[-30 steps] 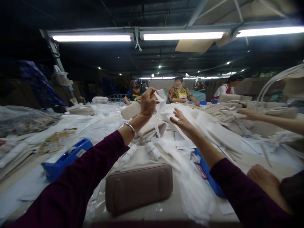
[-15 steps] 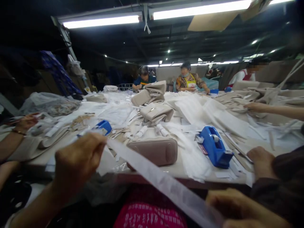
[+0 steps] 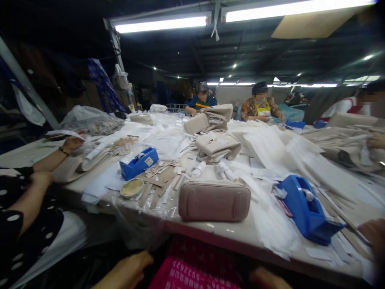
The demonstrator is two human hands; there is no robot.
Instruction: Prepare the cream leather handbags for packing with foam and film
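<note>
Low at the bottom edge, over a magenta apron (image 3: 186, 265) with white print, is my left hand (image 3: 132, 269); its fingers look curled, and what they hold, if anything, is hidden. Only the upper part of my right hand (image 3: 267, 279) shows at the bottom, its fingers out of frame. Beyond the hands, a taupe leather handbag (image 3: 214, 202) lies at the table's front edge, apart from both. A blue tape dispenser (image 3: 309, 210) stands right of it, and a second blue tape dispenser (image 3: 140, 162) to the left.
A round tub (image 3: 131, 187) and beige strips (image 3: 159, 180) lie left of the handbag. Folded beige bags (image 3: 218, 144) and white sheets (image 3: 270, 148) cover the table behind. A neighbour's arm (image 3: 30, 198) is at left; another person's hand (image 3: 374, 233) is at right.
Both my hands have dropped toward the lower edge. The white strip stretched between them is out of sight. The view has turned left, so the table things appear farther right.
</note>
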